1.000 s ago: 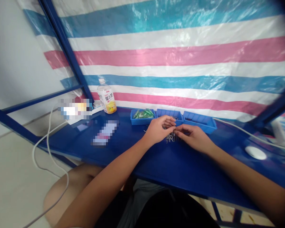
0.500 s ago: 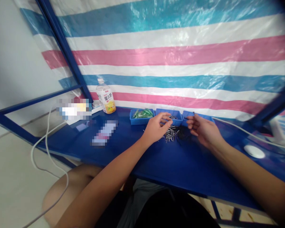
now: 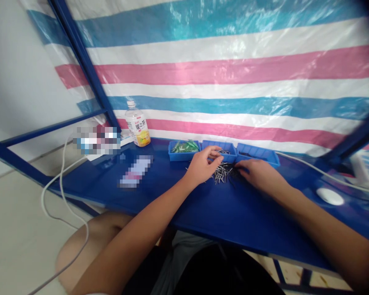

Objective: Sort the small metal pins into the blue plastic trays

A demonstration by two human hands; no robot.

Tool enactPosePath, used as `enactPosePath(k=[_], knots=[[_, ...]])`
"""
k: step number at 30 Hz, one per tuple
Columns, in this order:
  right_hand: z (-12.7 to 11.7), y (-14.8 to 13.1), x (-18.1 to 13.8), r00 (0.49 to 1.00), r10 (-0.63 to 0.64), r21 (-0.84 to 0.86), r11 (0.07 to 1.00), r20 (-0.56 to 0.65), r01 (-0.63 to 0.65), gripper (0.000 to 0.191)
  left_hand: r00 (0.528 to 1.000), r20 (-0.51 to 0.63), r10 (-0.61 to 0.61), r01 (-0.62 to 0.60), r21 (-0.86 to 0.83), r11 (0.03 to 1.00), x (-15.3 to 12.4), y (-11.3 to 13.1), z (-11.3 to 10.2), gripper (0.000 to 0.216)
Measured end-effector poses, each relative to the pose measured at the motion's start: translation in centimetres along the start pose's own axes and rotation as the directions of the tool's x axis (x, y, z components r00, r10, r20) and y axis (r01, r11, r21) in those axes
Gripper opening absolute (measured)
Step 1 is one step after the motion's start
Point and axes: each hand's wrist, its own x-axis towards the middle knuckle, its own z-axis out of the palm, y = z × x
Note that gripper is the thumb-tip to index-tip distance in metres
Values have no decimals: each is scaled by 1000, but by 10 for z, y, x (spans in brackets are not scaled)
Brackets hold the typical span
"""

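Observation:
My left hand [image 3: 201,164] hovers by the middle blue tray [image 3: 206,144], its fingers curved and apart from the thumb, with nothing visible between them. Under and beside it lies a loose pile of silver, nail-like metal pins [image 3: 221,174]. My right hand [image 3: 258,173] reaches down to small black pieces [image 3: 234,173] at the right side of that pile. Its fingers are bent together at the tips; what they pinch is hidden. Silver pins also lie in the middle tray. The right blue tray [image 3: 269,158] holds a few dark pieces.
A left blue tray [image 3: 184,156] holds green pieces [image 3: 189,145]. On the blue table [image 3: 227,215] stand a drink bottle [image 3: 138,126] and a white mouse [image 3: 330,196]. A white cable [image 3: 310,165] runs at right. Behind hangs a striped plastic sheet [image 3: 218,69].
My right hand has come down from in front of the right tray to the black pieces, and its fingers have turned downward. My left hand has stayed put.

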Motion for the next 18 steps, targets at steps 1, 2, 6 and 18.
enactPosePath(k=[1, 2, 6, 18], knots=[[2, 2, 1, 1000, -10, -6, 1000, 17, 10, 31, 1000, 2, 0, 0, 0, 1000, 0, -1, 0, 32], [3, 3, 1, 1000, -17, -8, 1000, 23, 18, 31, 1000, 4, 0, 0, 1, 1000, 0, -1, 0, 31], [3, 2, 2, 1000, -12, -4, 1000, 22, 12, 31, 1000, 11, 2, -2, 15, 1000, 0, -3, 0, 31], [5, 1, 0, 998, -46, -9, 999, -33, 46, 23, 999, 32, 8, -8, 28, 1000, -1, -1, -1, 29]])
